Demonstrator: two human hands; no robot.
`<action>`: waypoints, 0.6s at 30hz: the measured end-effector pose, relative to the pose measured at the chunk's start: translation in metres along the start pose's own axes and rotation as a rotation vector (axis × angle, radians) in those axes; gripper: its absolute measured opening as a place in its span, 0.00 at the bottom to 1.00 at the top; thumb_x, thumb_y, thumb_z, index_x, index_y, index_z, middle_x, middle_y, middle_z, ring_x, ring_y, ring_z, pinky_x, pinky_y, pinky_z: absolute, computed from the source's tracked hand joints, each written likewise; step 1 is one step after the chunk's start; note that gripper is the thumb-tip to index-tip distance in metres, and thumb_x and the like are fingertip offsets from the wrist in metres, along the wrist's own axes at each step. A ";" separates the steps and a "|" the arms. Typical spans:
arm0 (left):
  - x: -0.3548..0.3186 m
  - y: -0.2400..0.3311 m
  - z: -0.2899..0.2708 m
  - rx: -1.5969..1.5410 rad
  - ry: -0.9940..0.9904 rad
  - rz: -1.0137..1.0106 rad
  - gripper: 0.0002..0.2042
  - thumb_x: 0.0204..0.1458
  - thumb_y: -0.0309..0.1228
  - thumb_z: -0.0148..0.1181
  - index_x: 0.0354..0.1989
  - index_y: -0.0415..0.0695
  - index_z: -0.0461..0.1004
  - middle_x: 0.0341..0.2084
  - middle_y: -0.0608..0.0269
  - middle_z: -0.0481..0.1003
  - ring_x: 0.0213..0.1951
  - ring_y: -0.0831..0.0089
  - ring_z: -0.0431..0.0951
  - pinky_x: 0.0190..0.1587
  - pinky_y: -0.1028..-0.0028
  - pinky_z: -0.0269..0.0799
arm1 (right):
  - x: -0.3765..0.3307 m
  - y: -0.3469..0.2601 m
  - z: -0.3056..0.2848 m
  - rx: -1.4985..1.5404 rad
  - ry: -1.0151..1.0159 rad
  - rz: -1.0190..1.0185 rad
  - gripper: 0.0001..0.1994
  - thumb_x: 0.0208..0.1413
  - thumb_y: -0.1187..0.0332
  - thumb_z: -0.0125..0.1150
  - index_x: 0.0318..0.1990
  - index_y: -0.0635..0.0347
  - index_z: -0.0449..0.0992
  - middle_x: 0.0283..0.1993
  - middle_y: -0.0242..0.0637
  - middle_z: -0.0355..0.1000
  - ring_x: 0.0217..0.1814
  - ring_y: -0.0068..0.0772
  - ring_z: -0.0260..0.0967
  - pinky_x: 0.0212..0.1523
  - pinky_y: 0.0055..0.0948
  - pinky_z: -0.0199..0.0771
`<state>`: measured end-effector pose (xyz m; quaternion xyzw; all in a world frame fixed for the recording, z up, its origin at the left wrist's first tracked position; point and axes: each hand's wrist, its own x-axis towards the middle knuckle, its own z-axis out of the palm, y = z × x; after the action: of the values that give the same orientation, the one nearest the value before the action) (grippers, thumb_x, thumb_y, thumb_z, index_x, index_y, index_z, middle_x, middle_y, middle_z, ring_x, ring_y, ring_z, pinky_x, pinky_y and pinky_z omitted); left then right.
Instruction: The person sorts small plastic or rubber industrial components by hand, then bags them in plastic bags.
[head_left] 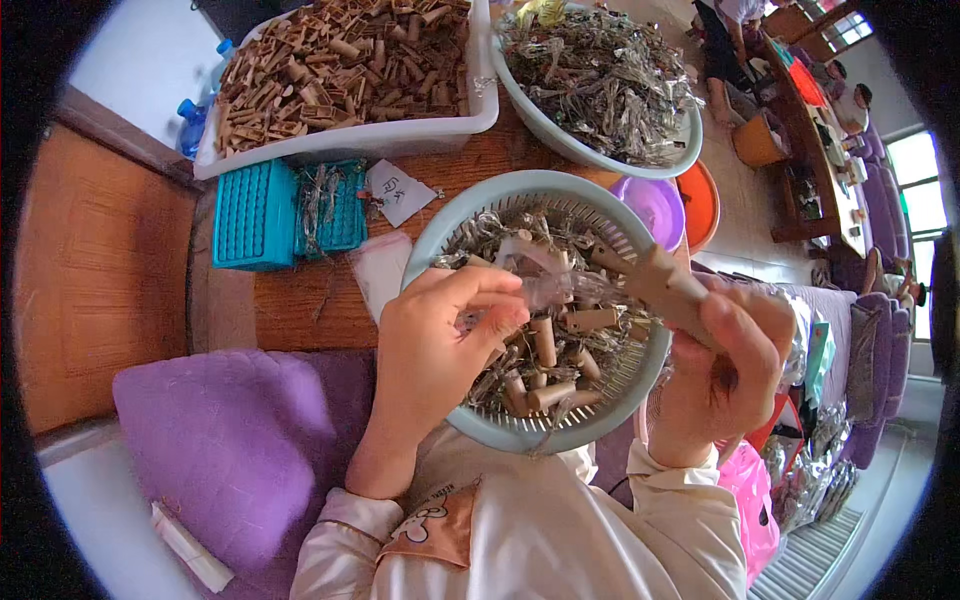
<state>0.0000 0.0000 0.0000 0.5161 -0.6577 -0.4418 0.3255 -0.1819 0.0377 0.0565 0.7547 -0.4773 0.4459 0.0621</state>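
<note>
A round grey-green basket (575,437) sits in front of me, filled with small brown cardboard tubes (543,342) and tangled clear plastic strands. Over its right side, my right hand (735,360) is closed around a brown cardboard piece (665,290), tube-like or a narrow carton; its exact form is unclear. My left hand (445,325) is over the basket's left side, fingertips pinched at a crumpled length of clear plastic film (550,280). That film stretches across to the cardboard piece's left end; whether it comes out of the piece is blurred.
A white tub (485,95) of brown cardboard pieces stands far left, with a basin (690,150) of clear plastic bundles beside it. Teal racks (255,215) and a paper slip (400,193) lie on the wooden table. Purple (650,212) and orange buckets stand behind the basket. People sit farther right.
</note>
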 end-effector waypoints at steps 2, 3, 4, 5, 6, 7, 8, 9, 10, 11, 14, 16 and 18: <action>0.000 -0.003 0.004 -0.075 0.099 0.126 0.11 0.42 0.33 0.58 0.35 0.43 0.72 0.22 0.61 0.75 0.25 0.74 0.74 0.30 0.77 0.67 | -0.004 -0.006 0.003 0.006 0.080 0.069 0.11 0.45 0.68 0.58 0.38 0.57 0.68 0.32 0.43 0.66 0.30 0.30 0.64 0.31 0.27 0.65; -0.001 -0.002 0.004 -0.075 0.100 0.125 0.11 0.42 0.33 0.58 0.35 0.43 0.72 0.22 0.61 0.75 0.25 0.74 0.74 0.30 0.77 0.67 | -0.004 -0.007 0.006 0.007 0.079 0.069 0.11 0.45 0.68 0.58 0.38 0.57 0.68 0.32 0.43 0.66 0.30 0.30 0.64 0.31 0.27 0.65; -0.002 -0.001 0.003 -0.161 0.045 0.062 0.12 0.41 0.33 0.59 0.35 0.43 0.72 0.21 0.61 0.75 0.23 0.75 0.74 0.28 0.78 0.67 | -0.005 -0.008 0.009 0.017 0.115 0.042 0.11 0.44 0.68 0.59 0.37 0.57 0.68 0.31 0.43 0.66 0.30 0.30 0.64 0.31 0.26 0.65; -0.002 0.001 0.002 -0.248 -0.011 0.000 0.14 0.40 0.34 0.60 0.35 0.43 0.72 0.21 0.60 0.75 0.22 0.75 0.73 0.26 0.79 0.67 | -0.004 -0.008 0.011 0.026 0.152 0.016 0.12 0.43 0.68 0.60 0.37 0.58 0.68 0.31 0.42 0.66 0.30 0.29 0.64 0.30 0.24 0.65; -0.002 0.001 0.001 -0.249 -0.008 -0.002 0.14 0.40 0.34 0.60 0.35 0.43 0.72 0.21 0.60 0.75 0.22 0.75 0.73 0.26 0.79 0.67 | -0.003 -0.006 0.013 0.029 0.149 0.015 0.12 0.43 0.68 0.60 0.37 0.58 0.68 0.31 0.42 0.66 0.30 0.29 0.64 0.30 0.24 0.65; -0.003 0.001 -0.001 -0.248 -0.045 -0.011 0.15 0.40 0.34 0.60 0.37 0.43 0.71 0.20 0.60 0.75 0.21 0.77 0.73 0.26 0.80 0.67 | -0.001 -0.003 0.015 -0.030 0.123 -0.028 0.12 0.42 0.69 0.60 0.37 0.57 0.68 0.31 0.42 0.66 0.30 0.30 0.65 0.29 0.24 0.66; -0.003 0.001 -0.003 -0.248 -0.083 -0.020 0.16 0.39 0.35 0.60 0.38 0.43 0.71 0.20 0.60 0.74 0.21 0.78 0.73 0.25 0.80 0.67 | 0.001 0.000 0.016 -0.090 0.098 -0.071 0.13 0.42 0.69 0.61 0.36 0.57 0.68 0.31 0.42 0.66 0.30 0.30 0.65 0.29 0.24 0.66; -0.004 0.000 -0.004 -0.248 -0.078 -0.022 0.16 0.39 0.35 0.60 0.38 0.43 0.71 0.20 0.60 0.74 0.21 0.78 0.73 0.25 0.80 0.67 | 0.001 0.002 0.017 -0.085 0.096 -0.074 0.13 0.42 0.69 0.61 0.36 0.57 0.68 0.31 0.42 0.66 0.30 0.30 0.65 0.29 0.24 0.66; -0.004 0.000 -0.005 -0.287 -0.094 -0.016 0.17 0.40 0.35 0.60 0.39 0.42 0.70 0.20 0.61 0.75 0.21 0.80 0.73 0.26 0.81 0.67 | 0.000 0.005 0.019 -0.067 0.084 -0.104 0.12 0.41 0.72 0.61 0.37 0.57 0.69 0.30 0.42 0.66 0.30 0.31 0.66 0.29 0.25 0.67; -0.005 0.000 -0.007 -0.325 -0.110 -0.010 0.18 0.40 0.35 0.60 0.40 0.41 0.69 0.20 0.61 0.75 0.22 0.81 0.72 0.27 0.82 0.66 | 0.000 0.008 0.020 -0.048 0.073 -0.133 0.12 0.41 0.74 0.60 0.37 0.57 0.69 0.30 0.41 0.66 0.29 0.32 0.66 0.29 0.26 0.69; -0.003 0.005 -0.012 -0.414 -0.228 -0.080 0.20 0.41 0.35 0.60 0.42 0.40 0.67 0.19 0.63 0.75 0.22 0.84 0.71 0.27 0.83 0.65 | -0.003 0.020 0.018 0.038 0.003 -0.292 0.16 0.32 0.79 0.61 0.35 0.64 0.70 0.37 0.44 0.63 0.32 0.40 0.67 0.30 0.29 0.72; -0.005 0.002 -0.013 -0.471 -0.249 -0.101 0.21 0.40 0.34 0.61 0.43 0.39 0.67 0.19 0.63 0.74 0.22 0.85 0.70 0.28 0.83 0.65 | -0.006 0.023 0.021 0.061 0.019 -0.327 0.17 0.31 0.79 0.61 0.35 0.64 0.70 0.37 0.44 0.62 0.32 0.40 0.67 0.30 0.29 0.72; -0.006 0.002 -0.014 -0.529 -0.276 -0.120 0.22 0.40 0.33 0.61 0.44 0.39 0.66 0.19 0.63 0.74 0.23 0.85 0.69 0.28 0.83 0.64 | -0.009 0.026 0.024 0.080 0.036 -0.360 0.17 0.31 0.78 0.61 0.35 0.63 0.70 0.38 0.44 0.62 0.31 0.41 0.67 0.29 0.29 0.72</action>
<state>0.0130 0.0026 0.0075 0.3866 -0.5260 -0.6821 0.3296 -0.1887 0.0170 0.0275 0.8218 -0.3154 0.4593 0.1194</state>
